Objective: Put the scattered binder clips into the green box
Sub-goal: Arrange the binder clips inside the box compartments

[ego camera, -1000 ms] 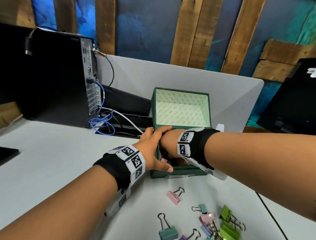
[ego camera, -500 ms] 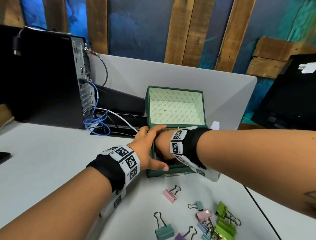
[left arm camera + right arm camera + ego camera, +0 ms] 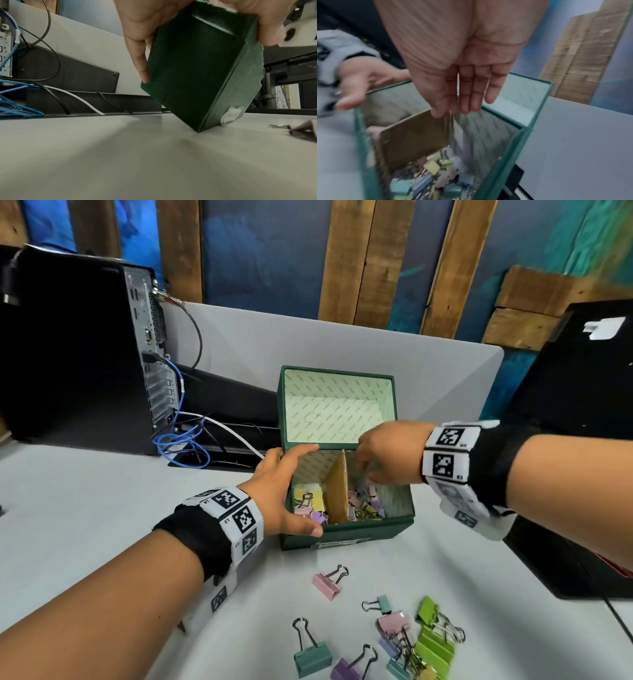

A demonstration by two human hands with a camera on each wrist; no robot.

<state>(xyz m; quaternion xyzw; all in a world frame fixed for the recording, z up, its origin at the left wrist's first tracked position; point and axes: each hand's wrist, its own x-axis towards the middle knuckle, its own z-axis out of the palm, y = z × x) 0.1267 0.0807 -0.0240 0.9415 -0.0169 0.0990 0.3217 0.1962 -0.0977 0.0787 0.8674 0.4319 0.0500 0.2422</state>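
Note:
The green box [image 3: 346,534] stands mid-table with its lid [image 3: 337,409] up. A cardboard divider [image 3: 337,491] splits it, and coloured clips [image 3: 363,505] lie on both sides. My left hand [image 3: 277,491] grips the box's left wall, thumb at the front corner. In the left wrist view its fingers [image 3: 139,54] press the box [image 3: 197,67], which looks tipped onto its front lower edge. My right hand [image 3: 380,453] hovers over the right compartment, fingers [image 3: 465,94] straight and empty. Loose on the table in front are a pink clip [image 3: 327,583], a teal clip [image 3: 311,657], a purple clip [image 3: 349,669] and a mixed pile [image 3: 428,642].
A black computer tower [image 3: 75,350] with blue cables [image 3: 181,446] stands at the back left. Behind the box rises a grey partition [image 3: 342,344]. A black unit [image 3: 575,440] sits at the right, close to my right forearm. Bare table [image 3: 85,508] lies to the left.
My right hand has lifted out of the box and drawn back to the right, now empty with straight fingers. The left hand keeps its hold on the box.

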